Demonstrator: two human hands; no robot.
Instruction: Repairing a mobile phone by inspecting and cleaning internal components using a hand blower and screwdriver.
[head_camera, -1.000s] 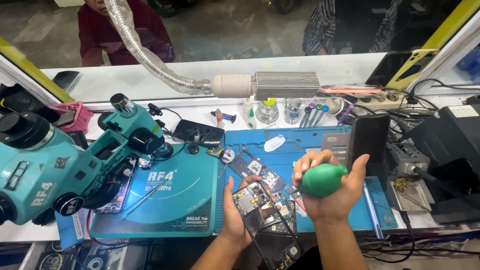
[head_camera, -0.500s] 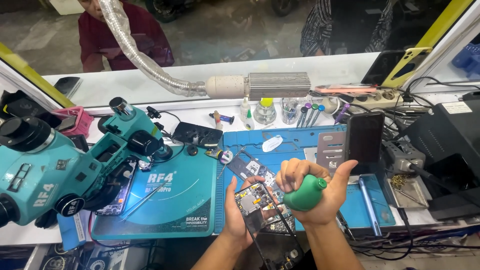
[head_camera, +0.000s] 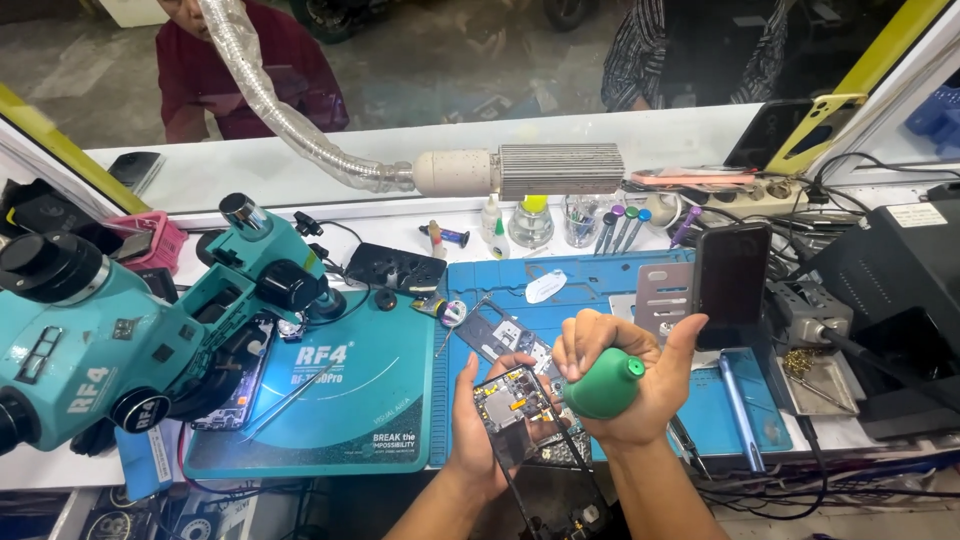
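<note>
Right hand (head_camera: 622, 385) wrapped tight around a green rubber blower bulb (head_camera: 601, 389), fingers curled over the top, thumb up at one o'clock; nozzle pointing toward nine o'clock, at the board. Left hand (head_camera: 485, 425) cupped under an opened phone (head_camera: 512, 410), fingers closed loosely along its edge, thumb at the nine o'clock side. Back cover already off, circuit board and gold shields bare; dust-blowing apparently in progress, with reassembly judged yet to come. No cover seen refitted.

Just past the phone at eleven o'clock, a second stripped board or frame (head_camera: 503, 336) lying flat on the blue work mat (head_camera: 600, 280). At three o'clock from the bulb, a blue-handled tool (head_camera: 737, 405) on the mat, untouched. At one o'clock, a dark phone (head_camera: 730, 283) propped upright. Farther out at nine o'clock, tweezers (head_camera: 285, 402) on the teal microscope base (head_camera: 340, 400), beneath the teal microscope (head_camera: 110, 330). At twelve o'clock, small bottles (head_camera: 528, 220) along the counter.
</note>
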